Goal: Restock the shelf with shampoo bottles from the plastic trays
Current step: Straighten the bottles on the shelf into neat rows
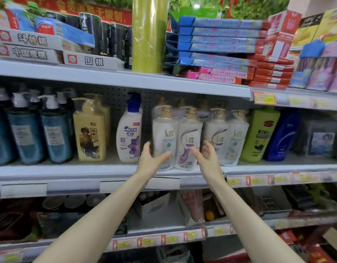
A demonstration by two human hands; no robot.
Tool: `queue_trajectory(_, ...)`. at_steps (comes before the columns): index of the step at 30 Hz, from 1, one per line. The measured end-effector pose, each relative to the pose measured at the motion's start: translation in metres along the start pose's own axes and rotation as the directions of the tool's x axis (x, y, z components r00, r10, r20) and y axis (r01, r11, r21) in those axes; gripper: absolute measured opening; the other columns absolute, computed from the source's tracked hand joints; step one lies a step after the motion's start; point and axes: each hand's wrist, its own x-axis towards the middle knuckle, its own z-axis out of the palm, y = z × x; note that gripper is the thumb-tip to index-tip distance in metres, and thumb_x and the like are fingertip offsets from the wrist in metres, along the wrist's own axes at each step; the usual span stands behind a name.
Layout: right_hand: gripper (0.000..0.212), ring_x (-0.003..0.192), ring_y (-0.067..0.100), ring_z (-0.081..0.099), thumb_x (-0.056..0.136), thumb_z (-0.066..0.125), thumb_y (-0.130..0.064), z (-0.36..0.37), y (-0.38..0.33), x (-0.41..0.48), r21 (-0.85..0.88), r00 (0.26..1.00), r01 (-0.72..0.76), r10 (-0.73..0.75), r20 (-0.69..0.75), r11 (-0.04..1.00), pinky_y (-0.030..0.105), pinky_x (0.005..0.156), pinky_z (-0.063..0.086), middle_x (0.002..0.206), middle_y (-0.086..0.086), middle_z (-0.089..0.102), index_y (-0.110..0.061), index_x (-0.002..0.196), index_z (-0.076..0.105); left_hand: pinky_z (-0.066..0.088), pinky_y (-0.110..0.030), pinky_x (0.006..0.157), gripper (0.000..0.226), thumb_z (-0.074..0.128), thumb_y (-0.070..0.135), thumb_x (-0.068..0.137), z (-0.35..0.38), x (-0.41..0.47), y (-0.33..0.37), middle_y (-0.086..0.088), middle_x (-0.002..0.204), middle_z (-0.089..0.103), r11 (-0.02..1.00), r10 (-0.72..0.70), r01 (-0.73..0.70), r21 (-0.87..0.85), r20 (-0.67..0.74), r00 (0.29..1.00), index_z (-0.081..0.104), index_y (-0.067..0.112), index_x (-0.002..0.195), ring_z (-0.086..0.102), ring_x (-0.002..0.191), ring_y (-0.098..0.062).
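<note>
A plastic-wrapped twin pack of white shampoo bottles (178, 137) with gold pumps stands on the middle shelf (69, 170). My left hand (151, 160) is at its lower left, fingers spread and relaxed, thumb lying across the left bottle's front. My right hand (206, 158) is at its lower right, fingers loosely bent, close to the purple-labelled bottle; I cannot tell whether it touches. A second wrapped twin pack (227, 136) stands just to the right. No plastic tray is in view.
Left of the pack stand a white Head & Shoulders bottle (128, 130), a cream bottle (89, 130) and several dark blue pump bottles (38, 130). A green bottle (259, 133) and a blue one (282, 137) stand right. Boxed games and pastels fill the upper shelf.
</note>
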Motion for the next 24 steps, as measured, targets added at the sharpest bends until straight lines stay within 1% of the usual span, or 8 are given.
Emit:
queue_trajectory(2,0.078,0.142,0.017,0.029,0.090,0.064,-0.036,-0.001,0.006,0.006,-0.001,0.999,0.024,-0.024,0.034,1.000,0.034,0.113,0.031,0.156,0.003,0.029,-0.018,0.152,0.021,0.034,-0.041,0.112,0.103,0.081,0.042,0.069,0.008,0.001,-0.001,-0.005,0.148,0.039,0.999,0.016,-0.015,0.030,-0.054,0.998,0.024,0.010,0.149,0.039,0.135,-0.021)
queue_trajectory(4,0.083,0.143,0.016,0.026,0.087,0.065,-0.042,-0.002,0.009,0.011,-0.005,0.998,0.029,-0.029,0.058,1.000,0.039,0.116,0.028,0.157,0.000,0.026,-0.021,0.153,0.019,0.039,-0.043,0.108,0.110,0.082,0.054,0.058,0.013,0.003,-0.003,-0.005,0.143,0.047,1.000,0.020,-0.018,0.025,-0.090,0.996,0.032,0.010,0.145,0.046,0.129,-0.020)
queue_trajectory(8,0.089,0.142,0.016,0.029,0.083,0.065,-0.052,-0.003,0.010,0.025,-0.030,0.996,0.018,-0.016,0.092,0.999,0.044,0.117,0.028,0.156,-0.003,0.030,-0.022,0.153,0.018,0.042,-0.040,0.106,0.089,0.081,0.039,0.071,0.019,0.008,-0.006,-0.003,0.137,0.052,1.000,0.000,0.004,0.024,-0.145,0.989,0.036,0.009,0.142,0.049,0.125,-0.019)
queue_trajectory(10,0.089,0.142,0.018,0.029,0.085,0.063,-0.052,-0.002,0.010,0.032,-0.055,0.995,0.010,-0.004,0.101,0.998,0.044,0.117,0.027,0.156,0.000,0.030,-0.020,0.153,0.017,0.043,-0.041,0.105,0.085,0.081,0.038,0.071,0.019,0.012,-0.007,-0.002,0.134,0.055,0.999,0.003,0.004,0.045,-0.171,0.985,0.040,0.010,0.139,0.052,0.122,-0.018)
queue_trajectory(12,0.087,0.143,0.020,0.027,0.087,0.061,-0.051,-0.002,0.013,0.038,-0.071,0.994,-0.003,0.010,0.108,0.997,0.043,0.117,0.025,0.157,0.001,0.028,-0.019,0.154,0.015,0.048,-0.043,0.100,0.073,0.081,0.035,0.072,0.019,0.014,-0.009,-0.003,0.126,0.061,0.998,0.016,-0.005,0.060,-0.181,0.983,0.048,0.011,0.132,0.058,0.114,-0.019)
queue_trajectory(16,0.088,0.138,0.020,0.037,0.081,0.060,-0.059,-0.001,0.015,0.045,-0.067,0.995,0.004,0.003,0.100,0.998,0.047,0.113,0.033,0.152,0.002,0.039,-0.019,0.151,0.025,0.051,-0.040,0.096,0.058,0.079,0.026,0.075,0.018,0.018,-0.012,-0.003,0.119,0.065,0.997,0.026,-0.012,0.072,-0.188,0.982,0.053,0.011,0.124,0.061,0.108,-0.017)
queue_trajectory(21,0.064,0.129,0.021,0.047,0.093,0.058,-0.039,0.002,0.020,0.053,-0.084,0.998,0.017,-0.012,0.062,0.996,0.047,0.109,0.039,0.141,0.004,0.050,-0.015,0.146,0.032,0.051,-0.040,0.095,0.057,0.080,0.027,0.074,0.017,0.024,-0.015,0.000,0.116,0.067,0.997,0.028,-0.015,0.070,-0.191,0.981,0.055,0.013,0.123,0.062,0.106,-0.015)
queue_trajectory(24,0.056,0.129,0.023,0.047,0.096,0.055,-0.030,0.005,0.023,0.059,-0.095,0.999,0.016,-0.012,0.046,0.995,0.045,0.108,0.039,0.140,0.006,0.050,-0.015,0.145,0.033,0.051,-0.037,0.094,0.057,0.079,0.026,0.075,0.015,0.027,-0.016,0.001,0.118,0.065,0.997,0.026,-0.012,0.082,-0.178,0.984,0.052,0.015,0.125,0.061,0.108,-0.015)
